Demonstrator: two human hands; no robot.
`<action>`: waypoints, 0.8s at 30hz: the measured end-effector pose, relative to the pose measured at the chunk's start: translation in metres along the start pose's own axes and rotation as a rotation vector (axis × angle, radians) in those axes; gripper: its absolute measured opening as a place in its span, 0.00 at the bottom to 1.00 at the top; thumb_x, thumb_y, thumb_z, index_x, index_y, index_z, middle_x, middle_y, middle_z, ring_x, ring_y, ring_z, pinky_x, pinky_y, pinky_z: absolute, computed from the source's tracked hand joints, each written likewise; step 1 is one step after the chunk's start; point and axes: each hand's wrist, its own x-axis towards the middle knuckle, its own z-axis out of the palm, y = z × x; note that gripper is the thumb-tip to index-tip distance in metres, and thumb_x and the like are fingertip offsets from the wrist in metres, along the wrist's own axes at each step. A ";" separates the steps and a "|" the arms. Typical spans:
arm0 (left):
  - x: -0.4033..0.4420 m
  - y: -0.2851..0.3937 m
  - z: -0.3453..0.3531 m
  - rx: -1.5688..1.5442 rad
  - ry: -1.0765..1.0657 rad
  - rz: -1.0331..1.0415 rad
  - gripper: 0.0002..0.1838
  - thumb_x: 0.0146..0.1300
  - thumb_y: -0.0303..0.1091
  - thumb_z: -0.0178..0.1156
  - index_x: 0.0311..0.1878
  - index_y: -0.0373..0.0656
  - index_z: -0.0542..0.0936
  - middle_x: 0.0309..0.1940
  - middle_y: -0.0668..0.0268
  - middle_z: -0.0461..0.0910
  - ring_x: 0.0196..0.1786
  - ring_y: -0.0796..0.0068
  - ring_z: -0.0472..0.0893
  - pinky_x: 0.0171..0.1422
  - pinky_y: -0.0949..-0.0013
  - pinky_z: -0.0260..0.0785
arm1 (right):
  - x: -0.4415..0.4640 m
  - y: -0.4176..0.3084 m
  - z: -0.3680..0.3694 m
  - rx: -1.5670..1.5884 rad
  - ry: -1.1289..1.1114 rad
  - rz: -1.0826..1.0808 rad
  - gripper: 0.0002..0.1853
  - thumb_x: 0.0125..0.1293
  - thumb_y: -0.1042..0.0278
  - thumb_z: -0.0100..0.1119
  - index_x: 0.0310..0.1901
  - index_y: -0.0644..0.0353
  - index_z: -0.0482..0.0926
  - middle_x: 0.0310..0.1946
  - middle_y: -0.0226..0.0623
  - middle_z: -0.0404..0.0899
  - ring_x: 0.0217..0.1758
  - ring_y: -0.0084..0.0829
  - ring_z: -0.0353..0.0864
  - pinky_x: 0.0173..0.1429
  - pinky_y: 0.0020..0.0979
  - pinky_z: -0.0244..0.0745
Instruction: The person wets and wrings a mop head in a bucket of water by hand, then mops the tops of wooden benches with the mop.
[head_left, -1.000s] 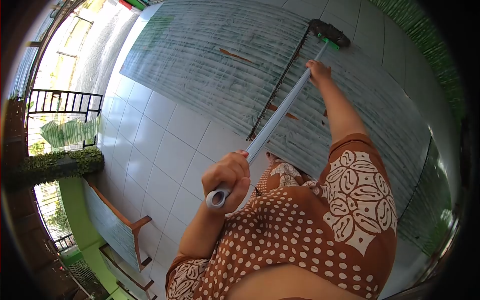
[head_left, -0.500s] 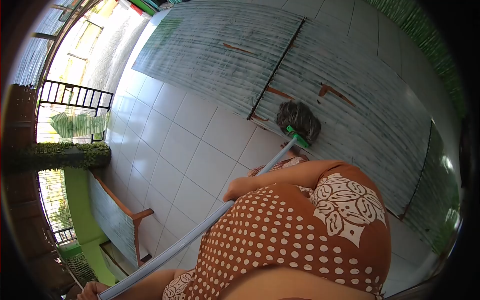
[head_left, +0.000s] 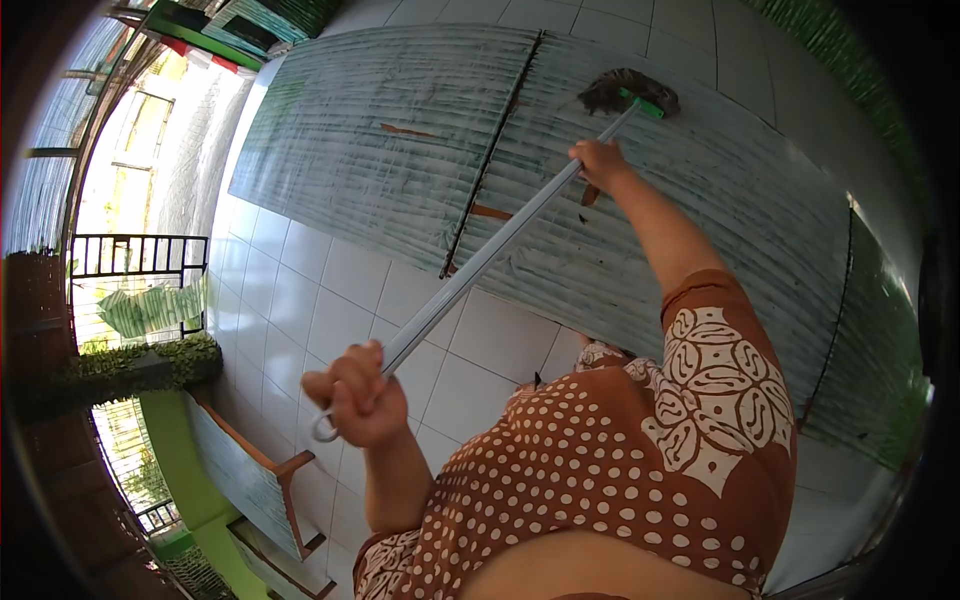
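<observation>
Both my hands are wrapped round the long grey handle [head_left: 470, 275] of a mop. My left hand [head_left: 365, 395] is closed on the near end, where a hanging ring sticks out. Further up, my right hand [head_left: 598, 163] is closed on the handle close to the green clamp [head_left: 643, 103]. The dark grey mop head [head_left: 612, 92] rests on the far part of a broad surface [head_left: 700, 200] with pale grey-green stripes and several brown patches. The handle runs diagonally from lower left to upper right.
Pale floor tiles [head_left: 400, 290] lie between my body and the striped surface. At lower left stands a wooden-edged bench [head_left: 245, 470] by a green wall [head_left: 170, 430]. A black metal railing [head_left: 140, 256] and a leafy post [head_left: 140, 368] are at the left. A dark seam [head_left: 495, 150] divides the striped surface.
The mop head has moved away from me across the striped surface. My right arm has stretched out with it, and my left hand has come up and inward from the lower left.
</observation>
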 end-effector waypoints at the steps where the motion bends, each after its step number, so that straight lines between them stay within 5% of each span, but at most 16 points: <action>1: 0.000 -0.027 0.017 -0.004 -0.076 -0.052 0.08 0.62 0.28 0.43 0.28 0.49 0.57 0.13 0.74 0.57 0.22 0.78 0.61 0.43 0.62 0.59 | 0.007 0.027 -0.002 0.001 0.018 0.137 0.06 0.56 0.72 0.54 0.34 0.48 0.74 0.40 0.27 0.72 0.53 0.31 0.70 0.58 0.51 0.58; 3: -0.012 -0.059 0.044 0.002 -0.169 -0.128 0.07 0.61 0.24 0.43 0.30 0.47 0.58 0.15 0.72 0.60 0.26 0.76 0.66 0.51 0.58 0.59 | 0.009 0.065 -0.001 0.054 0.009 0.306 0.06 0.57 0.73 0.53 0.36 0.48 0.74 0.41 0.29 0.72 0.55 0.32 0.68 0.61 0.56 0.56; 6: -0.040 -0.045 0.047 0.033 -0.128 -0.174 0.06 0.60 0.25 0.42 0.30 0.47 0.58 0.15 0.73 0.59 0.26 0.77 0.65 0.50 0.59 0.59 | -0.022 0.060 0.003 0.001 0.013 0.267 0.06 0.58 0.72 0.53 0.37 0.49 0.75 0.42 0.29 0.72 0.56 0.32 0.67 0.61 0.56 0.56; 10: -0.072 0.064 0.001 0.076 -0.039 -0.123 0.08 0.59 0.29 0.44 0.26 0.49 0.57 0.13 0.75 0.55 0.22 0.80 0.62 0.45 0.62 0.59 | -0.108 -0.036 -0.008 0.039 -0.027 0.020 0.05 0.58 0.69 0.55 0.36 0.51 0.76 0.36 0.31 0.75 0.51 0.33 0.72 0.59 0.54 0.55; 12: -0.087 0.145 -0.028 0.030 0.026 -0.139 0.10 0.58 0.28 0.45 0.24 0.50 0.57 0.11 0.77 0.54 0.19 0.83 0.59 0.42 0.66 0.60 | -0.158 -0.088 0.014 0.037 0.054 -0.185 0.05 0.57 0.62 0.54 0.31 0.50 0.77 0.27 0.30 0.77 0.40 0.33 0.78 0.54 0.49 0.55; 15: -0.110 0.265 -0.061 -0.079 0.006 -0.107 0.11 0.62 0.26 0.44 0.23 0.49 0.60 0.10 0.77 0.53 0.16 0.86 0.56 0.35 0.74 0.59 | -0.251 -0.171 0.014 0.205 -0.020 -0.531 0.06 0.53 0.60 0.54 0.30 0.50 0.77 0.25 0.32 0.78 0.32 0.33 0.79 0.49 0.45 0.57; 18: -0.146 0.374 -0.091 -0.028 0.080 0.130 0.13 0.62 0.26 0.46 0.22 0.49 0.59 0.09 0.78 0.56 0.13 0.88 0.57 0.31 0.76 0.57 | -0.332 -0.230 0.027 0.474 -0.224 -0.870 0.10 0.51 0.56 0.60 0.24 0.52 0.74 0.18 0.32 0.76 0.25 0.38 0.77 0.40 0.39 0.65; 20: -0.166 0.400 -0.079 -0.084 0.043 0.189 0.15 0.61 0.26 0.47 0.20 0.50 0.58 0.08 0.77 0.56 0.11 0.88 0.58 0.28 0.79 0.57 | -0.363 -0.246 0.047 0.705 -0.510 -1.005 0.09 0.50 0.58 0.60 0.25 0.53 0.74 0.18 0.34 0.75 0.26 0.42 0.76 0.39 0.41 0.68; 24: -0.180 0.378 -0.040 -0.124 0.052 0.175 0.16 0.59 0.26 0.50 0.18 0.51 0.58 0.08 0.77 0.57 0.11 0.89 0.59 0.25 0.80 0.56 | -0.362 -0.202 0.056 0.639 -0.392 -1.089 0.07 0.48 0.61 0.60 0.26 0.53 0.73 0.17 0.35 0.75 0.25 0.43 0.76 0.39 0.42 0.69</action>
